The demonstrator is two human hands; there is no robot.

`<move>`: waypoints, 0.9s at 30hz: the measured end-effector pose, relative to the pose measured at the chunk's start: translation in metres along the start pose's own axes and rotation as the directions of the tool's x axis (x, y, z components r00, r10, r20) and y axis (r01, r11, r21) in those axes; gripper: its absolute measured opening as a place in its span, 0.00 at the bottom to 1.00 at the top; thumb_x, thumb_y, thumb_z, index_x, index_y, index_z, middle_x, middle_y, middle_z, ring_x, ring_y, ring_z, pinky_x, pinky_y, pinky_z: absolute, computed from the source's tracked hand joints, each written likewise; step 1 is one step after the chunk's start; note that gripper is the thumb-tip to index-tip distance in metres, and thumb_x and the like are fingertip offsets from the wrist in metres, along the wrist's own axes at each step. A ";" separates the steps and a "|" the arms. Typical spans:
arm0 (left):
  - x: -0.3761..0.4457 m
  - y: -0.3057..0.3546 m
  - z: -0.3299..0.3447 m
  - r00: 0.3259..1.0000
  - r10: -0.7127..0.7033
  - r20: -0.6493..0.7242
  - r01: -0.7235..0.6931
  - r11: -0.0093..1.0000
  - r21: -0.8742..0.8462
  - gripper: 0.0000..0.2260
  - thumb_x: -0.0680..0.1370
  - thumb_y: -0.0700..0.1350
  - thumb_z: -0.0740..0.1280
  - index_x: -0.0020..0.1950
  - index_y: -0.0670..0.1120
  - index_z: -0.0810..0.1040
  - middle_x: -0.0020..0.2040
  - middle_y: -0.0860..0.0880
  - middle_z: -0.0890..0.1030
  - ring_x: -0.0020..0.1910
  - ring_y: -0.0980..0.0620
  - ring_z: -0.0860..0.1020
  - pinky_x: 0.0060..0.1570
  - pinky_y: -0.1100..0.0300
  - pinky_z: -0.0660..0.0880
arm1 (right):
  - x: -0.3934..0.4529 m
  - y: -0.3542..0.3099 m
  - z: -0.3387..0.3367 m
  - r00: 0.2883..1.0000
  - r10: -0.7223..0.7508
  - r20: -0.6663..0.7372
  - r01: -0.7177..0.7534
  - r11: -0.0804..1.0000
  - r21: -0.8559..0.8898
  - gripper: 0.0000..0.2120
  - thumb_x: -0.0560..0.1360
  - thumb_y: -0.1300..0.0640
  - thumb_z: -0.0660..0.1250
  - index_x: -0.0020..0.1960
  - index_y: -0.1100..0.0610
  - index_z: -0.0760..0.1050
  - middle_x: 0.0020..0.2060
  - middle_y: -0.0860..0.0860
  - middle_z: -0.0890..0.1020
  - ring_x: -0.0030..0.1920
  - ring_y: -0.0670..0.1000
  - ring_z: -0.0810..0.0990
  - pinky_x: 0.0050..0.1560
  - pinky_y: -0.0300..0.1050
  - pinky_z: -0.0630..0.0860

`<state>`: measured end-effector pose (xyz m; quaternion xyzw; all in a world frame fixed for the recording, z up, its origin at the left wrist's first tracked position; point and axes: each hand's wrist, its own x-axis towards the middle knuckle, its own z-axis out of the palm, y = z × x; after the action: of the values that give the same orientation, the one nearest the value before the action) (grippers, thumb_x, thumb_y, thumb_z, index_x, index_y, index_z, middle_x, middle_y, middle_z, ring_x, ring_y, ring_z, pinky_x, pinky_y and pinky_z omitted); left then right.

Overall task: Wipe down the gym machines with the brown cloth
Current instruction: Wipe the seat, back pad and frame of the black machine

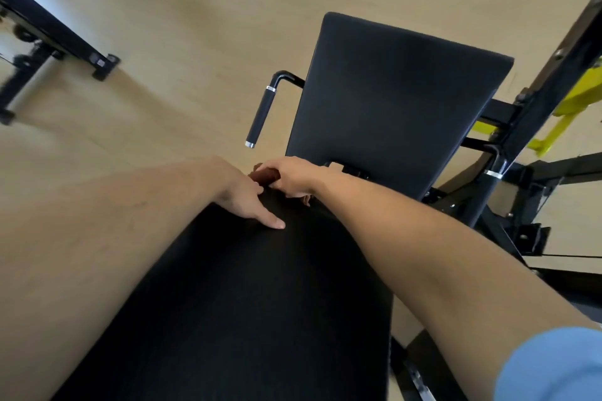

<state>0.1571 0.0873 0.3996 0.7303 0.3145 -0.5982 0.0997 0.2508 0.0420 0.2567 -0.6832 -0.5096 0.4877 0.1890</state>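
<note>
A long black padded backrest (pixel 247 296) of a gym machine runs up the middle of the view to a black seat pad (pixel 394 101). At the far end of the backrest my right hand (pixel 293 177) grips a bunched brown cloth (pixel 265 176), most of it hidden under the fingers. My left hand (pixel 247 202) rests on the backrest just left of the cloth, thumb stretched flat on the pad. Both bare forearms reach in from the bottom of the view.
A black padded handle (pixel 260 114) juts out left of the seat pad. The black steel frame (pixel 534 101) with yellow parts (pixel 573 101) stands on the right. Another black machine frame (pixel 55 36) sits at the far left on the tan floor (pixel 195 26).
</note>
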 end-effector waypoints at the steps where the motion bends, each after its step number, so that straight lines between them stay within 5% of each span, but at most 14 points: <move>1: -0.002 0.001 0.002 1.000 0.003 -0.003 -0.003 1.000 0.003 0.47 0.72 0.74 0.60 0.83 0.53 0.48 0.83 0.51 0.53 0.81 0.46 0.55 0.77 0.51 0.52 | -0.009 0.005 -0.003 1.000 0.023 0.015 -0.023 1.000 -0.007 0.19 0.80 0.60 0.65 0.68 0.44 0.76 0.57 0.49 0.82 0.49 0.51 0.81 0.53 0.50 0.80; 8: -0.018 0.000 0.011 0.997 0.044 -0.065 -0.041 0.998 0.039 0.44 0.73 0.75 0.56 0.83 0.53 0.52 0.83 0.51 0.53 0.81 0.46 0.55 0.79 0.47 0.53 | -0.120 0.072 -0.010 0.984 0.177 0.034 -0.179 0.979 0.098 0.22 0.79 0.61 0.70 0.69 0.43 0.76 0.57 0.52 0.82 0.52 0.55 0.84 0.43 0.41 0.80; 12: -0.042 -0.001 0.013 0.996 0.073 -0.058 -0.069 0.995 0.074 0.42 0.74 0.74 0.56 0.82 0.55 0.52 0.83 0.51 0.54 0.81 0.45 0.55 0.78 0.48 0.55 | -0.181 0.094 0.000 0.948 0.314 -0.054 -0.302 0.939 0.163 0.22 0.79 0.61 0.69 0.68 0.42 0.78 0.53 0.50 0.85 0.49 0.53 0.85 0.52 0.48 0.81; 18: -0.088 -0.004 0.015 0.988 0.157 0.006 -0.156 0.983 0.100 0.38 0.77 0.68 0.62 0.82 0.54 0.55 0.82 0.49 0.56 0.79 0.42 0.60 0.74 0.44 0.59 | -0.226 0.059 -0.007 0.891 0.414 -0.186 -0.339 0.880 0.332 0.13 0.81 0.56 0.68 0.64 0.45 0.79 0.54 0.52 0.85 0.54 0.57 0.85 0.54 0.53 0.83; 22: -0.111 -0.026 0.029 0.968 0.248 -0.029 -0.243 0.964 0.111 0.36 0.77 0.69 0.61 0.81 0.57 0.57 0.82 0.48 0.56 0.80 0.41 0.58 0.76 0.41 0.58 | -0.250 -0.023 -0.002 0.866 0.418 -0.275 -0.221 0.812 0.541 0.11 0.83 0.48 0.64 0.64 0.50 0.76 0.50 0.56 0.85 0.42 0.54 0.85 0.36 0.44 0.81; 24: -0.116 -0.045 0.038 0.951 0.304 -0.060 -0.299 0.951 0.080 0.35 0.75 0.71 0.60 0.80 0.60 0.59 0.82 0.50 0.57 0.80 0.42 0.56 0.77 0.43 0.55 | -0.255 -0.067 0.013 0.904 0.385 -0.183 -0.276 0.856 0.437 0.11 0.84 0.45 0.62 0.63 0.46 0.76 0.52 0.50 0.83 0.47 0.48 0.83 0.43 0.40 0.80; 27: -0.127 -0.082 0.046 0.913 0.403 -0.061 -0.405 0.914 -0.025 0.41 0.66 0.77 0.65 0.76 0.62 0.68 0.79 0.55 0.64 0.78 0.48 0.62 0.78 0.48 0.55 | -0.272 -0.120 0.026 0.888 0.405 -0.216 -0.311 0.877 0.367 0.13 0.81 0.38 0.62 0.61 0.40 0.78 0.58 0.49 0.83 0.58 0.53 0.82 0.65 0.56 0.77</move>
<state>0.0617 0.0843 0.5248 0.7934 0.1704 -0.5387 0.2262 0.1657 -0.1542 0.4645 -0.7895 -0.2534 0.4867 0.2751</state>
